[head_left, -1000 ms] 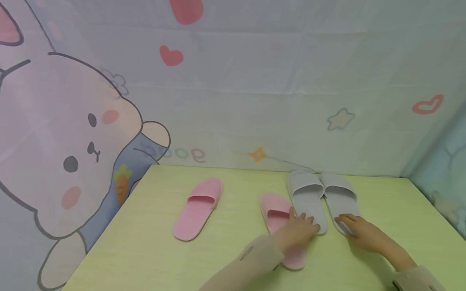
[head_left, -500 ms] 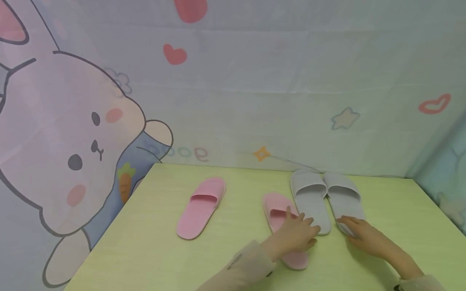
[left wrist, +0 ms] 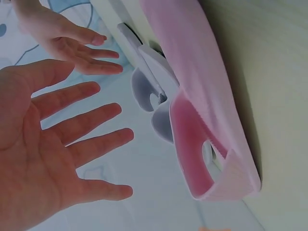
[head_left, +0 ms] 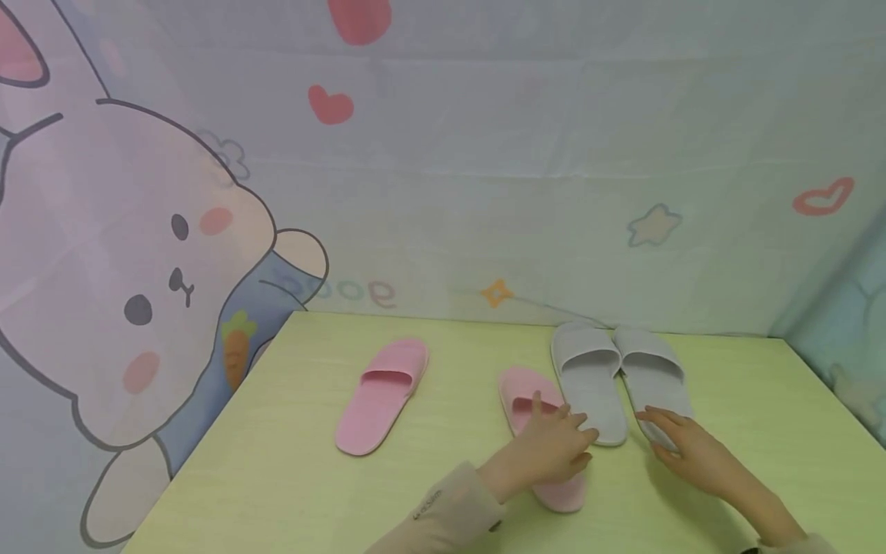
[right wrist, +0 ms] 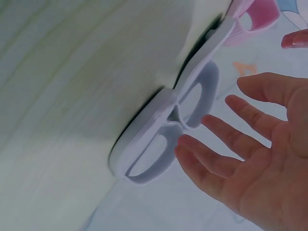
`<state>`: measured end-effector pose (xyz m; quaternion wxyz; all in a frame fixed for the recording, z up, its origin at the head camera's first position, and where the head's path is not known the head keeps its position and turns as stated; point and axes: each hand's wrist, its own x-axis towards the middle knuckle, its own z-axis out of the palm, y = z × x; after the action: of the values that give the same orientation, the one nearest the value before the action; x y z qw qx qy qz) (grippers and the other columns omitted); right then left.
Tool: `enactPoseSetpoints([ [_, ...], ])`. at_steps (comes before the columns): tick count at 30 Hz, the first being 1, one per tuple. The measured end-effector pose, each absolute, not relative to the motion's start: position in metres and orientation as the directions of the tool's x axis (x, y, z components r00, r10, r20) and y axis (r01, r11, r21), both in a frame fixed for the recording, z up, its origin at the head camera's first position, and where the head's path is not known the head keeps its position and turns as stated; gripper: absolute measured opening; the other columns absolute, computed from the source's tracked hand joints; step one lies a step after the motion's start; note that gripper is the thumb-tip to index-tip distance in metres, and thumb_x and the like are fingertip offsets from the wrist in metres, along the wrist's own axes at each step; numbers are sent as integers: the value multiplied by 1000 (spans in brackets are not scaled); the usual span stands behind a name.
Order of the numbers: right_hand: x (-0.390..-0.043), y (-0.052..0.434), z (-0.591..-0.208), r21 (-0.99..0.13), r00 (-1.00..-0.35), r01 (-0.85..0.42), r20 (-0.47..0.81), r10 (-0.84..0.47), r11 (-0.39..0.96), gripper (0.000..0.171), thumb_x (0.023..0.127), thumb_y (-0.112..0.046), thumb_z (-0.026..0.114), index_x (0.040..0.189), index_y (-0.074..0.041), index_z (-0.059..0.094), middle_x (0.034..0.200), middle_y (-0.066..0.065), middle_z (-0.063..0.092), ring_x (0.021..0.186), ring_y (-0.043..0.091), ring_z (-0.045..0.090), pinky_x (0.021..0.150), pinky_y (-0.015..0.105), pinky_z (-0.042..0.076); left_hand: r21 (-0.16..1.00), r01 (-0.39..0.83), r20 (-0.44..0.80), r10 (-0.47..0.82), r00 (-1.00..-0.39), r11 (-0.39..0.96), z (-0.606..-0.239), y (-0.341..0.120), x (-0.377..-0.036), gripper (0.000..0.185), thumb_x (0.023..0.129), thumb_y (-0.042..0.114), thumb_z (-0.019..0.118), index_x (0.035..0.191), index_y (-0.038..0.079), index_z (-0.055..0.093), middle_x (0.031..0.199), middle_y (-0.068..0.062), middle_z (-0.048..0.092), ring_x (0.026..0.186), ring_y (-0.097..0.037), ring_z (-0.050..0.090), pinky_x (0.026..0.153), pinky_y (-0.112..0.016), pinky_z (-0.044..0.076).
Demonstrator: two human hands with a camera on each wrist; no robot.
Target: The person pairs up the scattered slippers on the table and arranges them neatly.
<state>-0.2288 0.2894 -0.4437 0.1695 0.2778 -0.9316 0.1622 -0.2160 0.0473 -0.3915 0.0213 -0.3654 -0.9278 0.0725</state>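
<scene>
Left hand (head_left: 554,450) over the near pink slipper (head_left: 536,419), palm down. Fingers (left wrist: 91,120) spread and straight, gripping nothing; the wrist view shows a gap between palm and slipper. The slipper's strap lies just under and beyond the fingertips, its heel end below the palm. Fingertips point toward the left grey slipper (head_left: 588,381), whose heel sits just beside them.

Right hand (head_left: 692,450) at the heel of the right grey slipper (head_left: 654,377). Fingers (right wrist: 216,163) spread, slightly bent, closed on nothing. From the head view the fingertips lie on or just over the heel edge; contact cannot be told. The rest of that slipper runs away beyond the fingertips.

Grey slippers lie side by side, touching, toes toward the backdrop (head_left: 484,192). Second pink slipper (head_left: 382,394) lies well to the left of the left fingers, alone on the green table (head_left: 277,477).
</scene>
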Motion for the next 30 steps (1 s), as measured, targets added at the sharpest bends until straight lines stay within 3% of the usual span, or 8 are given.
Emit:
enactPoseSetpoints([
  [14,-210,263,-428,-301,-829,-535,368,-421,790,38,76,-5,65,113,-4,54,116,24,55,100,43,53,77,55,44,-93,702,111,708,-698,706,-380,26,-206,33,91,36,45,123,28,50,130,9,50,122,-11,44,102,-51,29],
  [30,-194,237,-423,-280,-789,-575,439,-430,769,39,74,-5,67,112,-8,57,116,18,57,100,37,56,78,50,46,-26,719,248,701,-668,694,-382,-4,-211,32,90,28,48,122,21,54,124,10,55,117,-11,49,99,-55,31],
])
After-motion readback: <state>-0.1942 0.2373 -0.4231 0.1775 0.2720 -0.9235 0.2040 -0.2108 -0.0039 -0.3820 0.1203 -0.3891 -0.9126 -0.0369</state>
